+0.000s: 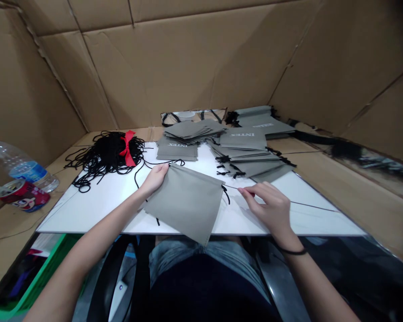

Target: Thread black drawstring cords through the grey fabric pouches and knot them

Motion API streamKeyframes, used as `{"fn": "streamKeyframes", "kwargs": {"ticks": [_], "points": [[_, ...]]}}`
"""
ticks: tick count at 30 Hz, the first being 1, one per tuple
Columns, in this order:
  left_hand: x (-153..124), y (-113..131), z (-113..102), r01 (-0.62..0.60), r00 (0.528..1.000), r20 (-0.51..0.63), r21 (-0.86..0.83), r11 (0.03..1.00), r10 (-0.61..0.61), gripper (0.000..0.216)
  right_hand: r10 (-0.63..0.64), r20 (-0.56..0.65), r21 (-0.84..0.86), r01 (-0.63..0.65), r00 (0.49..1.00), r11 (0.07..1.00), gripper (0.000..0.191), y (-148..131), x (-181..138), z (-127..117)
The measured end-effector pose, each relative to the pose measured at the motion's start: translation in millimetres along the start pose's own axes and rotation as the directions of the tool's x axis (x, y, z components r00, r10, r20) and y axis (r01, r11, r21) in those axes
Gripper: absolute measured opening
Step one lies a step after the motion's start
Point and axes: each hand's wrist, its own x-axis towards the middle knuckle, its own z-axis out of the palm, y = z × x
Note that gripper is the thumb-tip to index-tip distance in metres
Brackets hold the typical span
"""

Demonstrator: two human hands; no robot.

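Observation:
A grey drawstring bag (188,194) hangs tilted over the front of the white table, its lower corner past the edge. My left hand (156,178) is closed on the bag's upper left corner, where black cord trails away. From the upper right corner a thin dark wire (231,186) runs out to my right hand (267,203), which pinches it between thumb and fingers. More of this thin line shows beyond the hand, towards the table's right corner. A short black cord end (226,194) dangles at the bag's right corner.
A bundle of black cords (109,152) tied with red ribbon (129,150) lies at left. Behind are stacked grey bags (177,152), with corded bags (245,138) to their right. A bottle (27,167) and a red can (23,195) stand far left. Cardboard walls (195,58) surround the table.

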Motion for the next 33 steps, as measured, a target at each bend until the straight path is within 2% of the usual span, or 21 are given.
{"fn": "streamKeyframes", "kwargs": {"ticks": [6,14,20,24,28,33], "points": [[-1,3,2,-0.143,0.975,-0.147,0.159,0.977,0.167,0.029,-0.033,0.026,-0.005,0.033,0.999,0.999,0.015,-1,0,2],[3,2,-2,-0.169,0.957,-0.188,0.262,0.95,0.222,0.03,-0.028,0.022,0.009,0.028,0.999,1.0,0.018,3,-1,3],[6,-1,-5,-0.153,0.976,-0.121,0.204,0.967,0.18,0.029,-0.069,0.007,-0.016,0.069,0.998,0.997,0.016,2,-3,1],[10,-3,-7,-0.079,0.991,-0.097,0.117,0.99,0.091,0.027,-0.146,-0.001,-0.141,0.145,0.989,0.979,0.016,-1,-4,-2],[10,-3,-5,-0.019,0.998,-0.067,0.042,0.999,0.022,0.034,-0.262,-0.011,-0.268,0.25,0.965,0.931,0.017,-7,-2,-5],[6,1,0,-0.057,0.994,-0.09,-0.023,0.998,0.055,0.033,-0.34,0.007,-0.313,0.325,0.94,0.893,0.019,-12,-1,-6]]}}
